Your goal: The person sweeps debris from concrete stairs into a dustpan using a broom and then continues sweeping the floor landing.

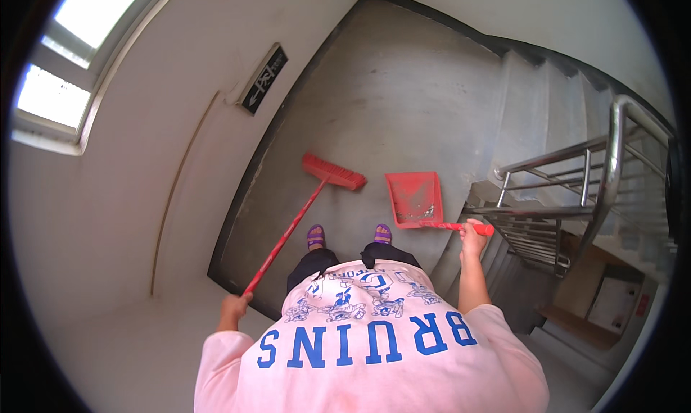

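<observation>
My left hand grips the upper end of a red broom's pole, out to my left side. The red broom head rests on the grey floor ahead of my feet, its bristles facing away from me. In my right hand is the handle of a red dustpan, held near its tip. Grit and grey dust lie inside the pan, mostly toward its back by the handle. A short gap of floor separates broom head and dustpan.
I stand on a stair landing in purple sandals. Stairs rise at the far right, and others descend beside my right arm. A metal railing borders them. On the left wall are an exit sign and a window.
</observation>
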The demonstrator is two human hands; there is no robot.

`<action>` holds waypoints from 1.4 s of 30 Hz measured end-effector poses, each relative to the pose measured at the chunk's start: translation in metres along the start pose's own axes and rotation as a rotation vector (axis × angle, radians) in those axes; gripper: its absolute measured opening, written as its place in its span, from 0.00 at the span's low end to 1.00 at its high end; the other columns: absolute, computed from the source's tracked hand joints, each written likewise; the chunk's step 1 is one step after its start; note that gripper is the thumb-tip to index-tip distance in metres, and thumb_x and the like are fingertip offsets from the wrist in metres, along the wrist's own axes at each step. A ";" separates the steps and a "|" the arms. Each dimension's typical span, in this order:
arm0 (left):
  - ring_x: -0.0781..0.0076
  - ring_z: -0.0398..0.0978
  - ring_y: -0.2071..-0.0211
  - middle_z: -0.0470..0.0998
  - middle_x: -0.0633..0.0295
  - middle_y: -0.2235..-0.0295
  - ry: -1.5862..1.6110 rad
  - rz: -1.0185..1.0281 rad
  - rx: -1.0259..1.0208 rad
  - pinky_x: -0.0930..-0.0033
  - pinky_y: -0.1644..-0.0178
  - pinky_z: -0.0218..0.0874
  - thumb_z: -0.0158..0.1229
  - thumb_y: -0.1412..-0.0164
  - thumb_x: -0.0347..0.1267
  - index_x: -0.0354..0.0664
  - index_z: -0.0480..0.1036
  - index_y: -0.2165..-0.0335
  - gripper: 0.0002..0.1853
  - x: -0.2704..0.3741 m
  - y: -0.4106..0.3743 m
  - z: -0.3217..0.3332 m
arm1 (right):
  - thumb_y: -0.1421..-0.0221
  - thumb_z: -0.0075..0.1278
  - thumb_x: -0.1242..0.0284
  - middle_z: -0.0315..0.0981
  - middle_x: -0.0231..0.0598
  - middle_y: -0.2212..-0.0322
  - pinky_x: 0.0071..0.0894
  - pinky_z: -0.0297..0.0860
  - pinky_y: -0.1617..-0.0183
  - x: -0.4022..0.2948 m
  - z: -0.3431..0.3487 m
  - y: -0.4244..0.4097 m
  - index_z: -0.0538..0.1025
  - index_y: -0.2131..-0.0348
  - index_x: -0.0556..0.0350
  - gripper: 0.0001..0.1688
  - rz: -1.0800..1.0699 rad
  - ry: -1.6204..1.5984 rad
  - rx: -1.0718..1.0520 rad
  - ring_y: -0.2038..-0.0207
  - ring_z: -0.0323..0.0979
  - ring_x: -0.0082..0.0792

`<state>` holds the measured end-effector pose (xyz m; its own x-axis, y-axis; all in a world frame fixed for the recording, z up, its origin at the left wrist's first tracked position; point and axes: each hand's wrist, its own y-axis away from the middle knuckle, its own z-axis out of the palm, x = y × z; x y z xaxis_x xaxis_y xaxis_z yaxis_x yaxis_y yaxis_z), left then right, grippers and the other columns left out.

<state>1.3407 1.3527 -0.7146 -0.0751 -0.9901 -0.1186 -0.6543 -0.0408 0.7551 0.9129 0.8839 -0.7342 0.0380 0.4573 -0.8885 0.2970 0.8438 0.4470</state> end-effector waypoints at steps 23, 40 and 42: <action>0.50 0.71 0.60 0.73 0.42 0.65 0.209 -0.002 0.123 0.58 0.56 0.61 0.50 0.53 0.52 0.32 0.74 0.67 0.30 0.106 0.061 0.016 | 0.62 0.46 0.84 0.65 0.32 0.83 0.19 0.59 0.80 -0.043 0.041 -0.024 0.69 0.74 0.58 0.10 -0.070 0.185 -0.247 0.82 0.62 0.22; 0.58 0.70 0.57 0.73 0.51 0.60 0.442 -0.096 0.030 0.63 0.54 0.61 0.53 0.52 0.48 0.38 0.74 0.63 0.25 0.164 0.028 -0.039 | 0.59 0.47 0.81 0.68 0.36 0.80 0.17 0.63 0.80 -0.081 0.070 0.030 0.70 0.71 0.59 0.09 -0.015 0.398 -0.355 0.83 0.65 0.23; 0.57 0.70 0.57 0.73 0.50 0.60 0.493 -0.181 -0.022 0.63 0.55 0.61 0.53 0.53 0.49 0.38 0.73 0.63 0.26 0.119 0.043 -0.019 | 0.57 0.46 0.79 0.69 0.36 0.81 0.19 0.64 0.81 -0.078 0.082 0.022 0.70 0.71 0.57 0.07 -0.021 0.465 -0.417 0.84 0.66 0.23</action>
<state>1.3181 1.2304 -0.6836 0.4039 -0.9125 0.0651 -0.6080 -0.2146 0.7644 0.9947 0.8442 -0.6638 -0.4111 0.4347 -0.8013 -0.1081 0.8496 0.5163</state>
